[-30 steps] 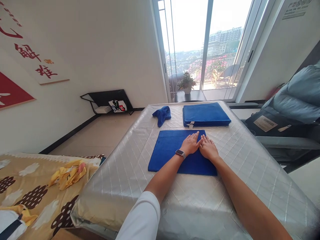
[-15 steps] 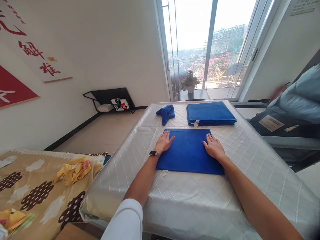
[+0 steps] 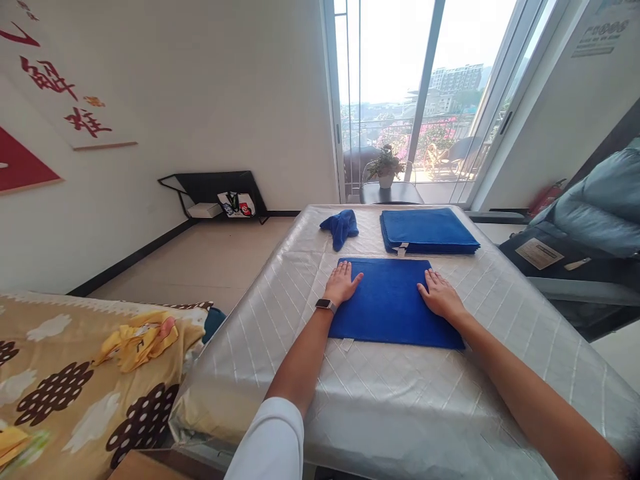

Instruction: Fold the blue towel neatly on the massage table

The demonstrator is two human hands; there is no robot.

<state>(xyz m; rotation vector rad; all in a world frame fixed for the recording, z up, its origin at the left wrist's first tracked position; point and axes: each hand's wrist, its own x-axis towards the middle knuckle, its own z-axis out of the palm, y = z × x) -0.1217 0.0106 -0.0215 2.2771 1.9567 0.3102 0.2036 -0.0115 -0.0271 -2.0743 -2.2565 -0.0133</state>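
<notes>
A folded blue towel (image 3: 390, 301) lies flat on a silver quilted mattress (image 3: 400, 393). My left hand (image 3: 342, 283), with a watch on its wrist, rests palm down on the towel's left edge, fingers stretched out. On the towel's right edge my right hand (image 3: 440, 295) lies flat, fingers also extended. Neither hand holds anything. Behind the towel sits a stack of folded blue towels (image 3: 426, 231), and to its left a crumpled blue towel (image 3: 341, 227).
A bed with a yellow patterned cover (image 3: 85, 373) stands at the left. A black rack (image 3: 215, 195) leans by the wall. A glass balcony door (image 3: 420, 100) with a potted plant (image 3: 385, 168) is behind the mattress. A grey padded chair (image 3: 585, 233) is at the right.
My hands were together at the towel's middle; they slid apart to its left and right edges and now rest there. The camera shifted slightly.
</notes>
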